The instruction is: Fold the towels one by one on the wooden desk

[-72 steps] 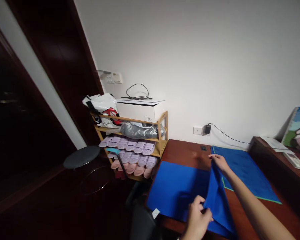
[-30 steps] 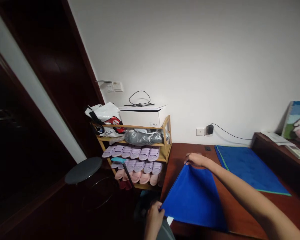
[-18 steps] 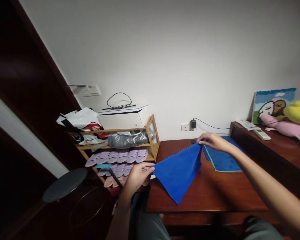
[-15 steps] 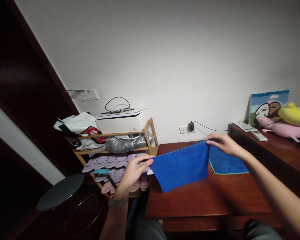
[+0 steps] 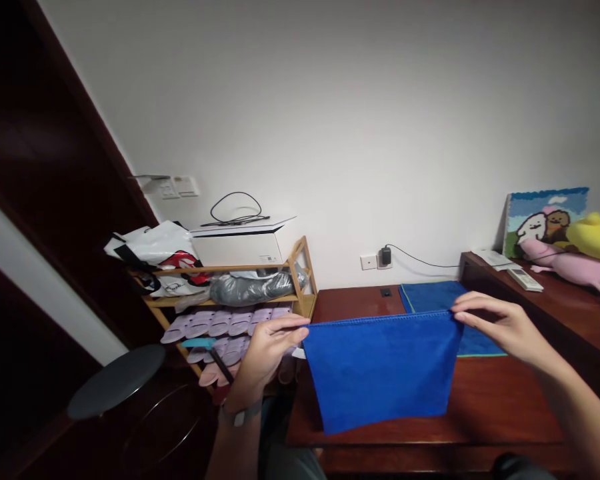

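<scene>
So the bright blue rectangular fabric cloth (image 5: 383,370) is up in the air over the glossy reddish-brown wooden table (image 5: 500,400), hanging between both hands. The left hand (image 5: 273,347) has its upper left corner in a thumb-and-finger pinch, and the right hand (image 5: 505,327) pinches the upper right one the same way. Top edge looks pretty taut, with the stitching showing.

Handling-wise, it's probably light and floppy, with nothing fragile about it, and the nap shouldn't be very slippery. Corners seem like the right place to hold; a grip mid-edge would likely let the ends droop. (There's a small white tag (image 5: 299,353) peeking out by the left edge, worth keeping out of the fingers.)

As for edges: the lower left corner hangs close to the table's front edge in this view, though whether the hem touches wood can't be told. Behind the right end lies another blue cloth with green edging (image 5: 430,293), so that side looks tighter. The pale wooden shoe rack (image 5: 307,305) sits off to the left and the raised dark wooden ledge (image 5: 565,300) to the right; lifting upward looks roomiest.
</scene>
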{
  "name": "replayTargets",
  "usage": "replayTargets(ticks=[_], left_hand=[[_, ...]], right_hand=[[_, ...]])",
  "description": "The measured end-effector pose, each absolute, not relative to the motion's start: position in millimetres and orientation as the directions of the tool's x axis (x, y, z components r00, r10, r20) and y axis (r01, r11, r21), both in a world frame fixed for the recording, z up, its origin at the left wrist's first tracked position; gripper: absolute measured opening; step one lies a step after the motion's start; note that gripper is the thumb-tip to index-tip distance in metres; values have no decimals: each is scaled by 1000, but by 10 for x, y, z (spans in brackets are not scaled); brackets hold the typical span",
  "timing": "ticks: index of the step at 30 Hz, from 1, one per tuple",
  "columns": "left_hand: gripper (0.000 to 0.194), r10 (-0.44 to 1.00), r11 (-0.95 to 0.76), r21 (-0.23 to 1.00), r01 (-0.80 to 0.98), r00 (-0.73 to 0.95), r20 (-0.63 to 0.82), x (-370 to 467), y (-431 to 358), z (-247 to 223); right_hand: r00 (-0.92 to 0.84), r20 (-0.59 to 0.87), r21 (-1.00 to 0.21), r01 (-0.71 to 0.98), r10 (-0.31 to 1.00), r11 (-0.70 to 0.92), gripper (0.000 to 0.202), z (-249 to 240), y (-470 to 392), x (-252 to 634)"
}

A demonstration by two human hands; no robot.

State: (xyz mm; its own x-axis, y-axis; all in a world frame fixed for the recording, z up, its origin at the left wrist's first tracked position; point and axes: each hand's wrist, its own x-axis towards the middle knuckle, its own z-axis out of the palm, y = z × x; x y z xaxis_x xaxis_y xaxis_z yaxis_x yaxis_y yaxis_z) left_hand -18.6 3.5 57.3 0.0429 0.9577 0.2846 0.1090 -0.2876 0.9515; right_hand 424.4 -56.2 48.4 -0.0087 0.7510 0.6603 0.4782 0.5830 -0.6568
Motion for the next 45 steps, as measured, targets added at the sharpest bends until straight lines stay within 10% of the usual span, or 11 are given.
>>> replayTargets(ticks=[12,21,30,39,45], left_hand=[[48,968,-245,966,-77,27,248,-151,547,65],[32,920,-334,859,389,-64,387,364,1416,-1181],[53,827,-548,150,823,507,242,744,595,-2677],[49,942,-305,105,946,285,176,969,204,-2411],[46,827,-525,97,846,479,293,823,645,-2220]], right_hand=[[60,593,-734,449,803,509,32,65,-1,4131],[262,400,-742,656,878,142,42,-1171,1124,3480],[133,118,-354,932,984,-83,67,-2955,194,2631],[-371,93,-316,869,924,381,60,-2468,801,3354],[152,213,-317,945,965,-79,62,-2733,528,3204]])
